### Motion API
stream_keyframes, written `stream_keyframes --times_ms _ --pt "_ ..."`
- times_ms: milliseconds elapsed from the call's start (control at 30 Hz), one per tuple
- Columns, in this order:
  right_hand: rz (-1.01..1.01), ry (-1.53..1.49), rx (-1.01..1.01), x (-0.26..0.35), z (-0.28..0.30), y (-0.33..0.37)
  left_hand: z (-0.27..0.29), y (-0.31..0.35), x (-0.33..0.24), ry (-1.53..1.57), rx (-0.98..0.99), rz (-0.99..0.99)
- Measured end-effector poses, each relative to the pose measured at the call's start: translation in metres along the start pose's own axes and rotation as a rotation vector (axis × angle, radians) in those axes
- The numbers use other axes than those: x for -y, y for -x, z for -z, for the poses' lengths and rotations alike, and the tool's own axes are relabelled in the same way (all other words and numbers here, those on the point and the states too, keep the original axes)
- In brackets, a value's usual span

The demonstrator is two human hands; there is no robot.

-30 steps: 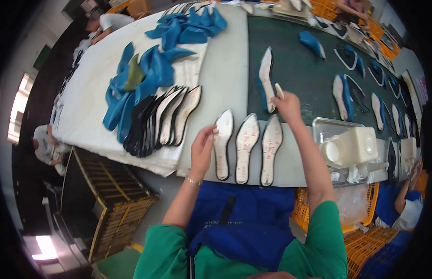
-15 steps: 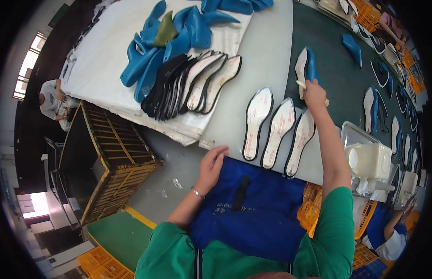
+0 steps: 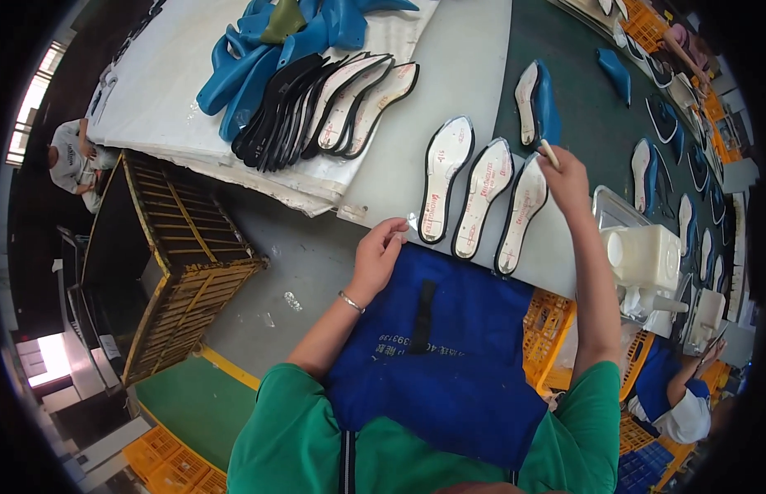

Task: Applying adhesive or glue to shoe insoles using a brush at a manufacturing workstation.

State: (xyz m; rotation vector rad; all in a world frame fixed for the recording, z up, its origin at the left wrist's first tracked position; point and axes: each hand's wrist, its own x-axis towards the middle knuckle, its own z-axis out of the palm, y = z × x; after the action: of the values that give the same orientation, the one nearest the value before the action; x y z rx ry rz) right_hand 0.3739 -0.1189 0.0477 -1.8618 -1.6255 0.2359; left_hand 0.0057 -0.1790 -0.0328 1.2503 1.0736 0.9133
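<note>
The left hand (image 3: 381, 255), half-open with fingers loosely bent and nothing visible in its grasp, is at the near edge of the pale tabletop (image 3: 383, 193). Beyond it, three black-edged white insoles (image 3: 484, 198) lie side by side. The right hand (image 3: 566, 177), closed around a slim cream stick (image 3: 549, 155), is beside the rightmost insole's pointed end. Farther off, a blue shoe last (image 3: 549, 103) lies against another insole (image 3: 527, 103) on the dark green surface (image 3: 581, 107).
</note>
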Motion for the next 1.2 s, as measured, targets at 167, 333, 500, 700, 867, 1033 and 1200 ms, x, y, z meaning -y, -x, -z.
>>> stream_keyframes --times_ms 167,333,500,700,867,1033,1200 --pt "-0.312 -0.461 0.282 0.044 -0.002 0.063 -0.007 -0.001 -0.010 -0.261 0.042 -0.033" --pt "-0.419 -0.598 0.398 0.058 -0.005 0.098 -0.035 0.009 -0.036 -0.649 -0.034 -0.502" --pt "-0.422 -0.679 0.375 0.057 -0.004 0.095 -0.044 -0.066 -0.043 -0.813 -0.246 -0.390" --pt "-0.413 -0.592 0.469 0.066 -0.014 0.101 -0.066 -0.112 -0.038 -0.684 -0.028 -0.078" --pt "-0.420 -0.753 0.388 0.089 -0.026 0.111 -0.067 -0.109 -0.067 0.395 0.080 0.086" --pt "-0.358 -1.012 0.303 0.106 -0.026 0.098 -0.056 -0.102 -0.122 0.495 0.092 -0.091" --pt "-0.349 -1.155 0.268 0.129 -0.012 0.086 -0.050 -0.095 -0.156 0.487 0.148 -0.183"
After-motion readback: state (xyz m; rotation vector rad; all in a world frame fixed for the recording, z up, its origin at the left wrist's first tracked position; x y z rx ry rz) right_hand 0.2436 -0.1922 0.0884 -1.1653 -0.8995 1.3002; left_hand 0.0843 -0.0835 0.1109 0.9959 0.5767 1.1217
